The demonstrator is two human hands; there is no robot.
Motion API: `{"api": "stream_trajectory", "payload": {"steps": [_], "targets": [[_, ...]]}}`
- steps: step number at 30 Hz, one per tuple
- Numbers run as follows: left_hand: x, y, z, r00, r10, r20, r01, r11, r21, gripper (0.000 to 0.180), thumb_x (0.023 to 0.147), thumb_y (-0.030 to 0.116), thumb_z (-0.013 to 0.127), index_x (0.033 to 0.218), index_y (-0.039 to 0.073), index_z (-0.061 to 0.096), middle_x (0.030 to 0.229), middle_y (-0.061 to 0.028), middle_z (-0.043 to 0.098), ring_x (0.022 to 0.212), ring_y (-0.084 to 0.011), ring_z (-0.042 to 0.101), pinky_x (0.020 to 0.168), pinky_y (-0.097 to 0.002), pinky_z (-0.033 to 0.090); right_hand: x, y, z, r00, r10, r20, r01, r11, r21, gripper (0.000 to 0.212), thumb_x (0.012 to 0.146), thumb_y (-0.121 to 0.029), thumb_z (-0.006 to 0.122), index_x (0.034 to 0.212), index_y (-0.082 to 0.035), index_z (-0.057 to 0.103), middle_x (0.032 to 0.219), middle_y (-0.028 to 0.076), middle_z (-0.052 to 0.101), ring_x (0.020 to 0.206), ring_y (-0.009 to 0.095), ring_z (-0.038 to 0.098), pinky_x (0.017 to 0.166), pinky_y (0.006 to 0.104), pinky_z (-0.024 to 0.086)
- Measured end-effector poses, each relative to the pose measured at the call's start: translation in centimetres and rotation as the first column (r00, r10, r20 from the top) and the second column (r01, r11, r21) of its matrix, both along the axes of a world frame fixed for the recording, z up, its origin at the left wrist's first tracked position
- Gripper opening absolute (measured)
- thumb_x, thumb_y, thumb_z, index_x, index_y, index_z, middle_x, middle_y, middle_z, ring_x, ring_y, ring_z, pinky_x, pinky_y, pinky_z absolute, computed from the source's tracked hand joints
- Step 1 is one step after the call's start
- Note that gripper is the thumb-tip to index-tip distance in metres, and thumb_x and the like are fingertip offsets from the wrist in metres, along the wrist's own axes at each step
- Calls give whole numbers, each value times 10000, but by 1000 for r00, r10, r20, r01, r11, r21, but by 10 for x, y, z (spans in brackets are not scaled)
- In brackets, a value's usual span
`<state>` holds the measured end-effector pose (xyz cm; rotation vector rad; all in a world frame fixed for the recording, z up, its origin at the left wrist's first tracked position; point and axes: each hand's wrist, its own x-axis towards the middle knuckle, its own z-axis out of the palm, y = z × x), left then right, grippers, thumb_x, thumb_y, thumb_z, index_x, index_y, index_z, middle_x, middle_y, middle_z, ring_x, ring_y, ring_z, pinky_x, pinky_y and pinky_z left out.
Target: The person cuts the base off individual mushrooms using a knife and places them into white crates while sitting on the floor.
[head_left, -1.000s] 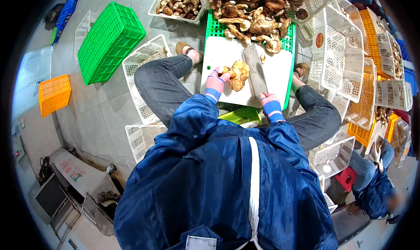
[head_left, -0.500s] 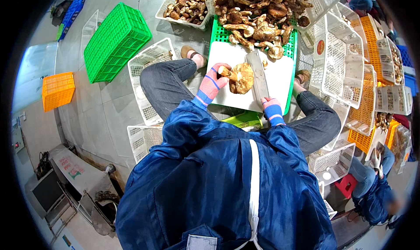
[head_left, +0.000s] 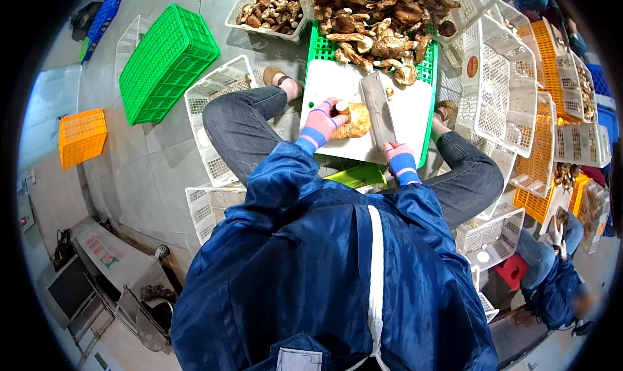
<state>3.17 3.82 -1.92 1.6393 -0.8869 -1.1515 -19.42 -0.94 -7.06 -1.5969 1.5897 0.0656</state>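
Observation:
My left hand, in a pink and blue striped fingerless glove or cuff, grips a large brown mushroom by its pale stem. The cap rests low on a white cutting board, with the stem pointing up. My right hand, wearing the same stripes, is closed round the near end of a wide-bladed knife. Its blade lies just right of the cap, pointing away from me. Beyond the board's far edge a heap of long-stemmed mushrooms covers part of a green crate.
White baskets line my right side, among orange crates. On the left stand an upturned green crate and an orange crate. A basket of mushrooms sits ahead. A seated person works at the lower right.
My left hand has turned the mushroom from lying sideways to stem-up and drawn it slightly nearer me. The knife stays beside it in my right hand.

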Motion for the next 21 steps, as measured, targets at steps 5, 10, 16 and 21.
{"api": "stream_trajectory", "payload": {"steps": [5, 10, 16, 21], "targets": [[2, -19, -96, 926, 62, -373, 47, 960, 275, 335, 674, 90, 596, 970, -26, 488, 797, -96, 561, 692, -164, 548, 607, -267, 447, 12, 0, 19, 994, 90, -68, -92, 995, -30, 338, 698, -315, 488, 851, -33, 594, 785, 180, 576, 765, 303, 554, 713, 344, 430], [0, -45, -87, 891, 148, -430, 83, 877, 473, 167, 733, 159, 570, 871, 65, 560, 735, -21, 561, 615, -93, 518, 506, -210, 436, 10, 1, 15, 980, 144, -138, -159, 981, -109, 315, 698, -320, 466, 786, -50, 600, 760, 196, 564, 740, 346, 540, 696, 381, 430], [25, -27, -141, 920, 204, -335, -48, 906, 420, 281, 752, 230, 546, 964, 48, 511, 791, -30, 548, 607, -82, 489, 526, -214, 428, 13, 5, 9, 997, 74, -6, -74, 997, -37, 311, 698, -306, 462, 782, -28, 574, 734, 213, 553, 696, 360, 535, 645, 394, 424], [-2, 0, -54, 997, -35, -72, 57, 944, 326, 705, 637, 322, 647, 1158, -36, 335, 1032, -176, 497, 942, -234, 496, 794, -286, 390, 9, 6, 15, 999, 37, 17, -37, 999, 2, 358, 695, -320, 475, 831, -1, 564, 751, 220, 555, 713, 360, 535, 656, 381, 426]]}}
